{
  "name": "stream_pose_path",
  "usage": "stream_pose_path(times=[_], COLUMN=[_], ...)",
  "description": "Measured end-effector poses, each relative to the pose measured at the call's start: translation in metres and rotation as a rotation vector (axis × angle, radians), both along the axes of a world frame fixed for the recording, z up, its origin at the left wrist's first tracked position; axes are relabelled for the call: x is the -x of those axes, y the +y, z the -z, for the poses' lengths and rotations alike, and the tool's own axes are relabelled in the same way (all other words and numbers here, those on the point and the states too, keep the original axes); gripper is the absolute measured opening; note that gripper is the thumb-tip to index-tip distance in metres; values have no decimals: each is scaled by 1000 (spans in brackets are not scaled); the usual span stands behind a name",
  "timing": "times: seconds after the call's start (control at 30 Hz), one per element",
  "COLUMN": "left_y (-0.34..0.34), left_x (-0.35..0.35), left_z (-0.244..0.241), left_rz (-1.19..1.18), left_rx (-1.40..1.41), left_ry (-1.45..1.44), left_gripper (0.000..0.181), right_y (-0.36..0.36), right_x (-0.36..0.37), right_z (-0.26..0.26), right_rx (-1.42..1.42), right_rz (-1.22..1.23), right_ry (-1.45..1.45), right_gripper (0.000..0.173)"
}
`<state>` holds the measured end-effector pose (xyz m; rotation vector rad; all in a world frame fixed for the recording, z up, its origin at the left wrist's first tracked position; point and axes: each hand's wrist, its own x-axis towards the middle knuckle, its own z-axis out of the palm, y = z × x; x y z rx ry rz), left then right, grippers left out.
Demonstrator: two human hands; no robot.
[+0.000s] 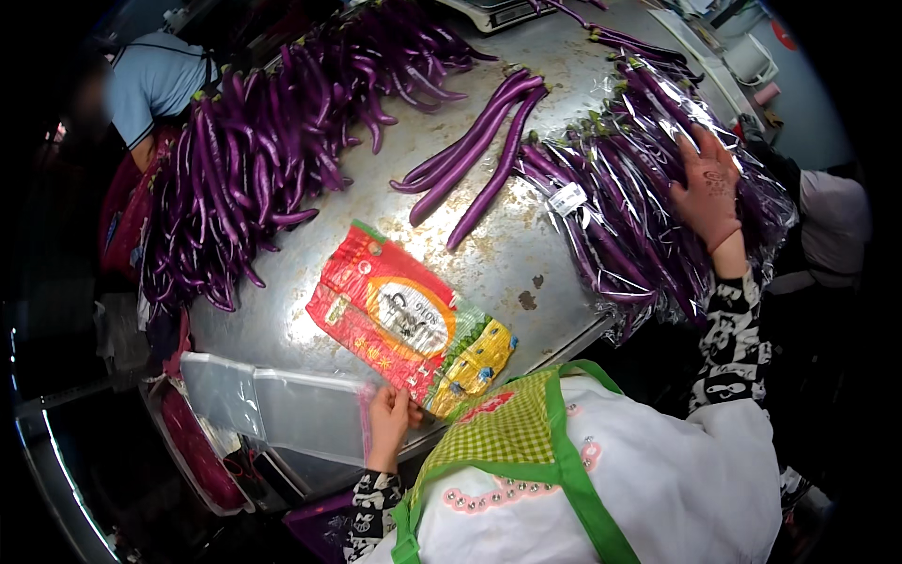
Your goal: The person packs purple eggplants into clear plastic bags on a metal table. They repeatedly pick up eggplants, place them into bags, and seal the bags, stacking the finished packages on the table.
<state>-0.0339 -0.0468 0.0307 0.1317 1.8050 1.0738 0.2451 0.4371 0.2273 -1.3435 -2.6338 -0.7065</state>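
Note:
My left hand [392,423] is bare and pinches the edge of a stack of clear plastic bags [310,409] at the metal table's near edge. Beside it lies a flattened red, green and yellow printed bag [394,317]. My right hand [708,187], in a reddish glove, rests with fingers spread on long purple eggplants in clear plastic bags [620,204]; whether it grips one is unclear. One bag bears a white label [566,199]. Several loose eggplants [479,148] lie at the table's middle, with their stem ends pointing away from me.
A large heap of loose eggplants [268,148] covers the table's left and far side. A person in a light blue shirt [158,77] bends beside it. A scale [493,13] stands at the far edge, more eggplants [641,46] at the far right. A red-lined tub [201,444] is below left.

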Motion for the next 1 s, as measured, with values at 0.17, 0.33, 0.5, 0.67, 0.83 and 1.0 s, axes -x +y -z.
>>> stream_pose_path(times=[0.17,0.33,0.5,0.67,0.83,1.0], left_y=[34,210,393,479,473,421], left_x=[50,119,145,115,74,71], left_z=[-43,-57,-11,38,18,-38], left_rz=[264,377,398,712,707,561], left_rx=[125,-445,-606,-272,-294,-287], left_ry=[325,745,900,987,931,808], left_gripper=[40,29,36,57,43,46], right_y=[-10,76,90,96,75,21], right_x=[105,177,218,251,256,264], right_z=[81,179,203,227,237,196], right_rx=[686,1166,1091,1115,1109,1389], right_rz=[-367,4,188,157,213,-235], right_ry=[1086,1219,1385,1053,1479,1831], right_gripper=[56,33,38,43,38,20])
